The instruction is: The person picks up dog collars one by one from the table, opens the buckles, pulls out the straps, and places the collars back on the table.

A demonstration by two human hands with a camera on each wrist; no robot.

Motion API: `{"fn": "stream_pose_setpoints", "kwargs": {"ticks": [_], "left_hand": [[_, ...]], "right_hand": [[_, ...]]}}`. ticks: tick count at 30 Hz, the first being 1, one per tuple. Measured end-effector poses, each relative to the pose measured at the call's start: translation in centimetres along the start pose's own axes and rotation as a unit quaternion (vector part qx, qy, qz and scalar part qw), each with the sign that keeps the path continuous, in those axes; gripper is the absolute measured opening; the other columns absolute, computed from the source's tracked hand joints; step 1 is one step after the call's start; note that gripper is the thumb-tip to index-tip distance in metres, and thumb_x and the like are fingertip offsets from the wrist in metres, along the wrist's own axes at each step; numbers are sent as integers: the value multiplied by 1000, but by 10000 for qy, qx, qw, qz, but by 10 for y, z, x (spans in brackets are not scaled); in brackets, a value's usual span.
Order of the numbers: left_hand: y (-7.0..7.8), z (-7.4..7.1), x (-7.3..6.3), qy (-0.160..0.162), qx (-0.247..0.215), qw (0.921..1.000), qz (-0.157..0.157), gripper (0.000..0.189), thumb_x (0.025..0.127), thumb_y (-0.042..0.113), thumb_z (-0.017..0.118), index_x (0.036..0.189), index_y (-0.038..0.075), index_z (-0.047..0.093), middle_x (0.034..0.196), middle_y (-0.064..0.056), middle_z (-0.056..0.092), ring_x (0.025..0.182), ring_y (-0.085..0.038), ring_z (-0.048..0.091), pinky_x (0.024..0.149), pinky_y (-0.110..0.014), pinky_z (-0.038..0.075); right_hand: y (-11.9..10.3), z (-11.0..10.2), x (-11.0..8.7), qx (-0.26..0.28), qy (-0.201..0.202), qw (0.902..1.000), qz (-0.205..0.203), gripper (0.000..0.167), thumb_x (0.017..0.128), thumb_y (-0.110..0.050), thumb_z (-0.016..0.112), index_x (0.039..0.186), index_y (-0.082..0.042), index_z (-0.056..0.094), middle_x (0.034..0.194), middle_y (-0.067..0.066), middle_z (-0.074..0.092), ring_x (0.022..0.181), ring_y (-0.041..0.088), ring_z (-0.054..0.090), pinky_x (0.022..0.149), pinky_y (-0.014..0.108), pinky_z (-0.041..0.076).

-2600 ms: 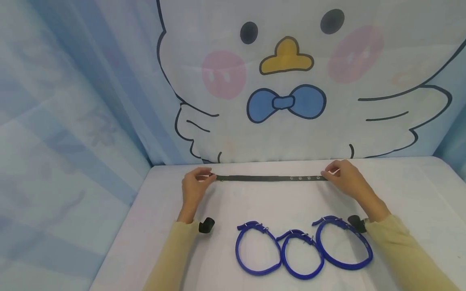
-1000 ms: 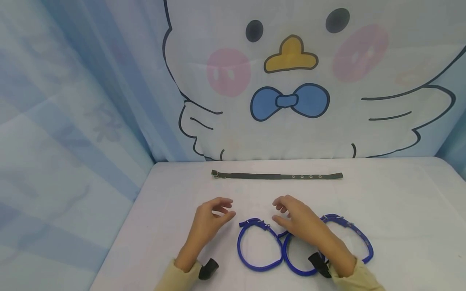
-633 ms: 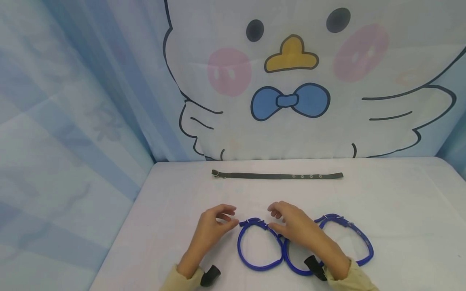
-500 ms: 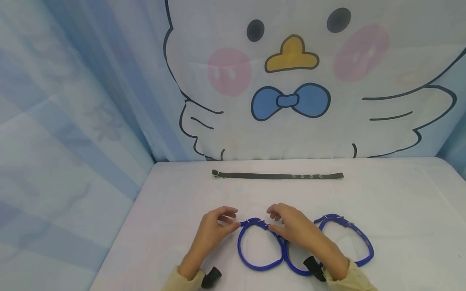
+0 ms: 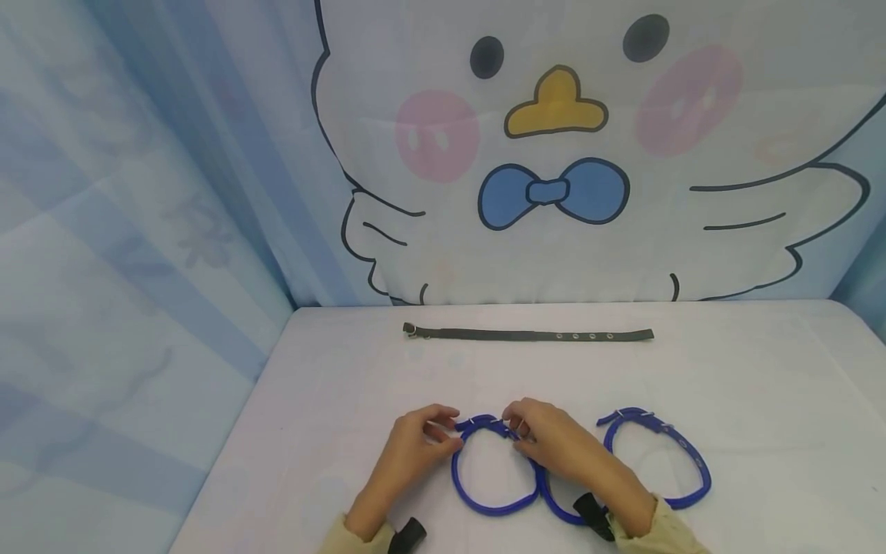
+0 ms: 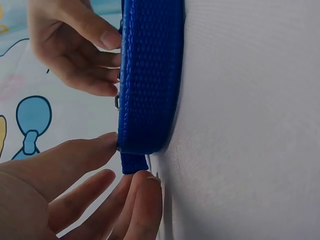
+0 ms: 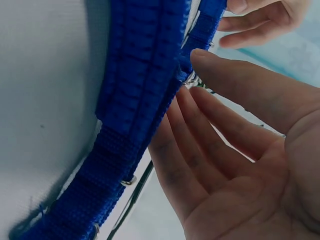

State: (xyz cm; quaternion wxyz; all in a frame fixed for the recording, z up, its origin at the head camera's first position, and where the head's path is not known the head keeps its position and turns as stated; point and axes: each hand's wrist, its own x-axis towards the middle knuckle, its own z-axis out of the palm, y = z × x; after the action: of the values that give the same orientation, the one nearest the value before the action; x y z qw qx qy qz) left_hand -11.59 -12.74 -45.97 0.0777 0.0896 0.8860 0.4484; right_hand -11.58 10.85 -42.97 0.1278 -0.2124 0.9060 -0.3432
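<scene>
A blue webbing collar (image 5: pixel 495 511), buckled into a ring, lies leftmost of three such collars on the white table. At its tail end, my left hand (image 5: pixel 419 445) has its thumb against the strap; its fingertips (image 6: pixel 146 190) are beside the tail in the left wrist view. My right hand (image 5: pixel 557 438) is at the buckle side of the same collar, with thumb (image 7: pixel 200 57) and loosely bent fingers near the metal ring. Neither hand visibly squeezes the strap. The right forearm partly covers the middle blue collar (image 5: pixel 562 514). A flat dark green collar (image 5: pixel 505 335) lies farther back.
The third blue collar (image 5: pixel 692 500) lies at the right, near the right wrist. A printed curtain (image 5: pixel 547 261) hangs behind the white table (image 5: pixel 761 400), and another curtain runs along its left side. Black wrist cameras (image 5: pixel 408 535) are worn on both wrists.
The dark green collar, held stretched at both ends earlier, has been let go at the back. Both hands have moved nearer and inward, then down to the leftmost blue collar.
</scene>
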Motion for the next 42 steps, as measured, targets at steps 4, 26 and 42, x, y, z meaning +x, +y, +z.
{"fn": "stream_pose_setpoints", "kwargs": {"ticks": [4, 26, 42], "left_hand": [[0, 1, 0, -36, -58, 10000, -9, 35, 80, 8, 80, 114, 5, 70, 100, -7, 72, 76, -10, 66, 64, -19, 55], [3, 6, -3, -36, -64, 10000, 16, 24, 82, 3, 75, 106, 3, 74, 98, -9, 74, 74, -10, 66, 60, -17, 54], [7, 3, -1, -33, 205, 9993, 306, 28, 78, 0, 78, 105, 4, 74, 98, -8, 73, 71, -6, 65, 61, -17, 54]], "right_hand": [[1, 2, 0, 40, -32, 10000, 30, 33, 83, 4, 74, 113, -1, 64, 96, 3, 66, 86, 17, 62, 74, 33, 56], [2, 2, 0, 150, -156, 9998, -50, 36, 83, 9, 71, 116, -2, 63, 96, 4, 65, 84, 15, 60, 71, 31, 55], [0, 0, 0, 190, -88, 9996, -210, 36, 83, 12, 68, 115, -2, 64, 98, 4, 66, 85, 16, 62, 69, 28, 56]]}}
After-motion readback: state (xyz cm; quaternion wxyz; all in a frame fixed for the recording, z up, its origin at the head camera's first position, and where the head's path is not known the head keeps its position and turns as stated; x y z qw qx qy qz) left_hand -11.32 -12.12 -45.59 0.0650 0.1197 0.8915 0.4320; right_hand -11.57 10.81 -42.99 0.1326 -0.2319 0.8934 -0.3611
